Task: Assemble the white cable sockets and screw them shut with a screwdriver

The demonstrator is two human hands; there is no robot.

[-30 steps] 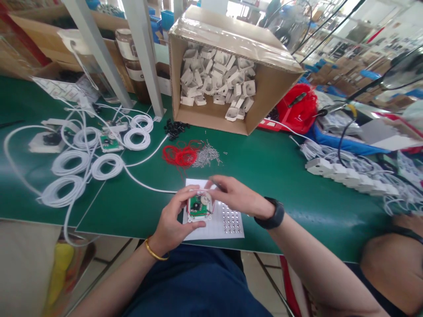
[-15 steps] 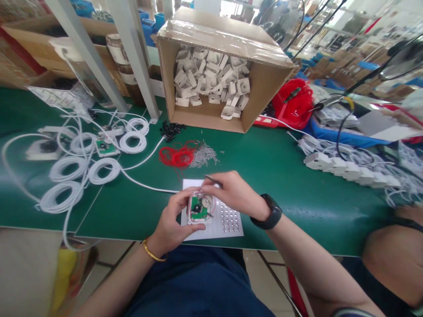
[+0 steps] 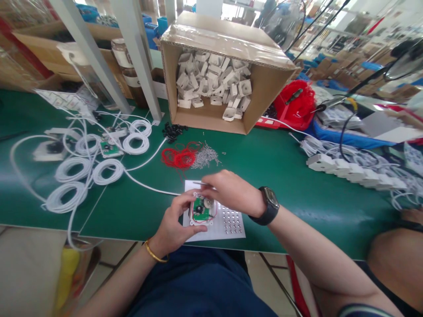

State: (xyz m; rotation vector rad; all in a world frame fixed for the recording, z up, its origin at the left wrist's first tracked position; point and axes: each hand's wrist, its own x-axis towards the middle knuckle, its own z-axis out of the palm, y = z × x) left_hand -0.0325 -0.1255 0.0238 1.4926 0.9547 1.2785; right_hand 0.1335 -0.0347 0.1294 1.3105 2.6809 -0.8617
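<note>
My left hand (image 3: 173, 220) grips a small white plastic housing (image 3: 192, 221) from its left side, thumb along the near edge. Inside the housing lies a green circuit board (image 3: 200, 214) with a black round part, and a thin red cord runs around its rim. My right hand (image 3: 233, 191), closed on a thin dark tool (image 3: 198, 183), presses at the far edge of the housing; its fingertips are partly hidden. A white cable (image 3: 155, 189) leads to the housing from the left. Beneath lies a white sheet (image 3: 211, 234) with rows of small shiny dots (image 3: 233, 220).
Red cord loops (image 3: 178, 158), a heap of small screws (image 3: 206, 157) and black parts (image 3: 172, 131) lie ahead. Behind stands a cardboard box (image 3: 211, 119) of white housings. Coiled white cables (image 3: 108, 171) spread left; white cased units (image 3: 350, 171) line the right, near another person's arm (image 3: 396, 251).
The tool in my right hand has tipped flatter, and the hand has turned slightly over the housing's far edge. My left hand keeps its grip. The whole view has shifted a little.
</note>
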